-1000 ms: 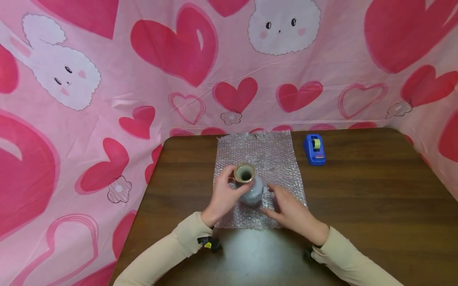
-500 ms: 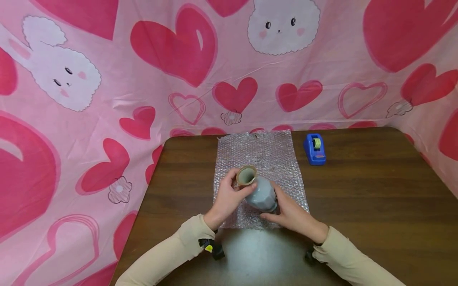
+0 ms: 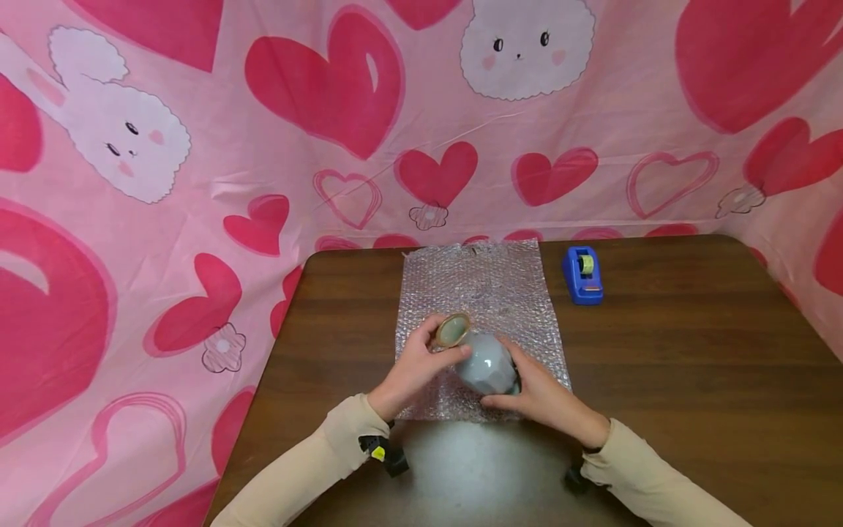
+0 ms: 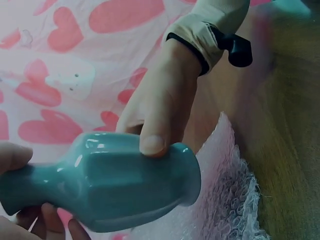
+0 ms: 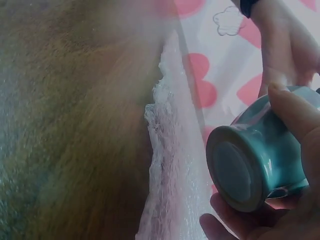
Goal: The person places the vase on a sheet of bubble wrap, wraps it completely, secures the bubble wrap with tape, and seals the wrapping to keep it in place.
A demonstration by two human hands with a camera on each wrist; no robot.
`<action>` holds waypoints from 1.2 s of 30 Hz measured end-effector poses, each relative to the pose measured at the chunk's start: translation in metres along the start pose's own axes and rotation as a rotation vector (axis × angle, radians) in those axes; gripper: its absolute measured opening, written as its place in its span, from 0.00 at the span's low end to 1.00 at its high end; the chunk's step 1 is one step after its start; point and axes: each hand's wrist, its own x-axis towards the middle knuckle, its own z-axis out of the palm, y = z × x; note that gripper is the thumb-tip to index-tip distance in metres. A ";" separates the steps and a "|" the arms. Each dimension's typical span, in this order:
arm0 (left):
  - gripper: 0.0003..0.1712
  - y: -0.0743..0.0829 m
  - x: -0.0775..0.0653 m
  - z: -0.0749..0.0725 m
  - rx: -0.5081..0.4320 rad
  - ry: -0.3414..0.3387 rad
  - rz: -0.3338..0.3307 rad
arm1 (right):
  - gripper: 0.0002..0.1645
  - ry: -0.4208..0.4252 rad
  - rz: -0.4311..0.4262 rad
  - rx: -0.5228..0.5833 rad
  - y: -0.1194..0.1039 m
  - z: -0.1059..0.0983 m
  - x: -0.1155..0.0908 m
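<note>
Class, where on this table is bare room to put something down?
Right of the bubble wrap, bare table lies between tape dispenser and right sleeve. Another patch lies between wrap and left table edge. Crowded: around the vase, left hand and right hand.

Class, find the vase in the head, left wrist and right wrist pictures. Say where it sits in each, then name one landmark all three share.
Head: just below and right of centre, tilted between the two hands, vase.
Left wrist: lower left, on its side, neck towards the left edge, vase.
Right wrist: at the right, base facing the camera, vase.
Shared landmark: the bubble wrap.
</note>
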 end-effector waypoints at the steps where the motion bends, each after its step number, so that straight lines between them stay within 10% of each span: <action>1: 0.27 -0.001 0.000 -0.001 -0.009 -0.012 -0.005 | 0.60 0.003 -0.005 0.003 0.001 0.000 0.000; 10: 0.38 -0.001 0.000 -0.021 0.050 -0.146 -0.009 | 0.54 0.044 0.004 -0.135 0.002 -0.008 -0.006; 23: 0.34 0.006 0.001 -0.039 0.673 -0.228 0.287 | 0.55 0.000 -0.034 -0.254 0.004 -0.015 -0.006; 36: 0.20 -0.009 -0.006 -0.043 0.827 -0.333 0.196 | 0.51 -0.052 -0.051 -0.322 0.001 -0.017 -0.004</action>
